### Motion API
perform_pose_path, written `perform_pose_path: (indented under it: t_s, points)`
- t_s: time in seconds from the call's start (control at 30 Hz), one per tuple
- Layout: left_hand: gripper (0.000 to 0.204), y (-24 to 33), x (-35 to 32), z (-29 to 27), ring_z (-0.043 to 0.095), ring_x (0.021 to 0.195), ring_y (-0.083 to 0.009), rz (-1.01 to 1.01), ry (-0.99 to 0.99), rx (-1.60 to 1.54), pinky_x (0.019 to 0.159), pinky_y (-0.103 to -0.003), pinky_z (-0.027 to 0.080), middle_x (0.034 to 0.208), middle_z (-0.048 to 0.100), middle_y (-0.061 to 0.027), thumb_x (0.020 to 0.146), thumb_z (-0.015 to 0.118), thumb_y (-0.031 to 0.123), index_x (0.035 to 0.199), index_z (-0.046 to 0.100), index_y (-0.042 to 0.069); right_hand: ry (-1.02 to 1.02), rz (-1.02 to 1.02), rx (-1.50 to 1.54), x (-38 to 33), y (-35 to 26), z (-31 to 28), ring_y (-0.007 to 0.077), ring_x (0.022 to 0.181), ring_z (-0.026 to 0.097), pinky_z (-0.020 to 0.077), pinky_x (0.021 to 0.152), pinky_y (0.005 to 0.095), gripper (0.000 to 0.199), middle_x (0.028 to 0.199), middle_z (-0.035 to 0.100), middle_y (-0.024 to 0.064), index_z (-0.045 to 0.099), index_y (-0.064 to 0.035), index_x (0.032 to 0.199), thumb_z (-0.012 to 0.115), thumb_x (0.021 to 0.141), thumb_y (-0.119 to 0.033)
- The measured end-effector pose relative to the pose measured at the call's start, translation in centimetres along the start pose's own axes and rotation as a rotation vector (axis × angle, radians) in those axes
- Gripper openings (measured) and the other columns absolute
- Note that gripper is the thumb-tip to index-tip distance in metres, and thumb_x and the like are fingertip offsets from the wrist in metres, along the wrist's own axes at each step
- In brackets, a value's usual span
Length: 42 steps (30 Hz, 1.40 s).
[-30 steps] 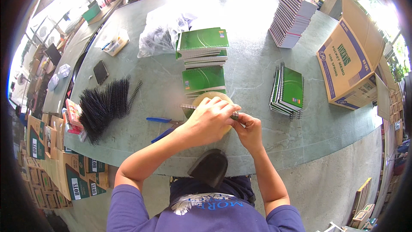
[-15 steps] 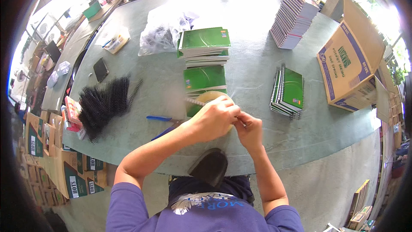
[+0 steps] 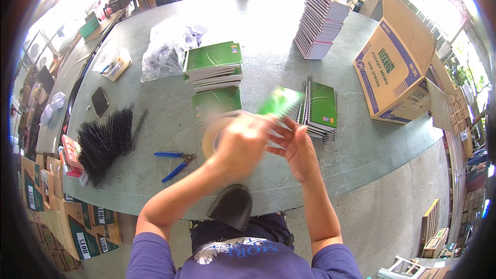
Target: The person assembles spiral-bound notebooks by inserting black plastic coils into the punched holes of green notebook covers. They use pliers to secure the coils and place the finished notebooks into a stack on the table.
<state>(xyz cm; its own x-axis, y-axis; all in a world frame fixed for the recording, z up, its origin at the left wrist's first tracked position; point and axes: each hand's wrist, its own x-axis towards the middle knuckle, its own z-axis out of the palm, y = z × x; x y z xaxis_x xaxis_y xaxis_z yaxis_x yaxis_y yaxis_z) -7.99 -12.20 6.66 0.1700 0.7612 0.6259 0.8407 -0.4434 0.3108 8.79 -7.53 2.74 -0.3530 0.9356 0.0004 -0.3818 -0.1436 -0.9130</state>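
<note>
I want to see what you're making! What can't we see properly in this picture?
Head view:
- Green notebook: smeared by motion blur.
- Left hand and right hand: blurred, so the grip is unclear.
- Tape roll: mostly hidden behind the left hand.
- Black coils: too small to count.

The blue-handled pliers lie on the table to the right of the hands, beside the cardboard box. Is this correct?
Not quite. In the head view the blue-handled pliers lie on the table to the left of the hands, near the black spiral coils. The cardboard box stands far on the right.
</note>
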Motion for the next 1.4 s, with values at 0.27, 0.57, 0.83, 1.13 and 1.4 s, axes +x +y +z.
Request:
perform_pose_path:
  t_s: [0.27,0.57,0.83,1.13,1.4]
  points:
    - [0.042,1.8,1.5,-1.8,0.055,0.105,-0.0333,0.038,-0.004,-0.198,0.089,-0.041,0.046,0.118,0.057,-0.0169,0.079,0.072,0.020,0.116,0.060,0.006,0.229,-0.184,-0.638,6.4,-9.2,-7.5,0.0260,0.119,0.048,0.0371,0.101,0.0351,0.047,0.130,0.049,0.0168,0.037,0.0018,0.135,0.052,0.095,-0.018]
    - [0.033,-2.7,-5.3,-2.5,0.057,0.103,-0.0321,-0.228,-0.061,-0.215,0.089,-0.040,0.047,0.113,0.060,-0.0165,0.079,0.071,0.016,0.110,0.064,0.004,0.525,-0.042,-1.469,8.9,-1.9,-10.4,0.0326,0.137,0.027,0.0237,0.112,0.0373,0.060,0.147,0.028,0.0224,0.024,0.0008,0.144,0.051,0.093,-0.018]
    - [0.017,-5.9,-9.2,-7.1,0.062,0.090,-0.0262,-0.452,0.111,-0.137,0.080,-0.035,0.049,0.097,0.066,-0.0109,0.079,0.070,0.010,0.095,0.069,0.004,-0.404,-0.874,-1.308,10.5,5.1,7.9,0.0268,0.089,0.063,0.0506,0.080,0.0359,0.017,0.090,0.067,0.0095,0.067,-0.0058,0.093,0.057,0.079,-0.008]
    - [0.026,-7.6,-15.3,-11.0,0.063,0.083,-0.0181,-0.726,0.109,-0.184,0.072,-0.030,0.050,0.092,0.067,-0.0116,0.086,0.067,0.025,0.094,0.069,0.000,-0.563,-0.670,-1.812,8.6,12.5,17.9,0.0236,0.089,0.063,0.0557,0.064,0.0313,0.020,0.089,0.064,0.0118,0.065,-0.0030,0.086,0.070,0.069,-0.011]
    - [0.026,-6.7,-11.9,-7.5,0.062,0.078,-0.0159,-0.813,0.029,-0.567,0.072,-0.029,0.049,0.089,0.066,-0.0089,0.089,0.064,0.025,0.095,0.069,0.000,-0.475,-0.444,-1.491,9.7,10.7,16.2,0.0320,0.080,0.066,0.0549,0.065,0.0376,0.019,0.083,0.066,0.0185,0.065,-0.0032,0.086,0.069,0.070,-0.012]
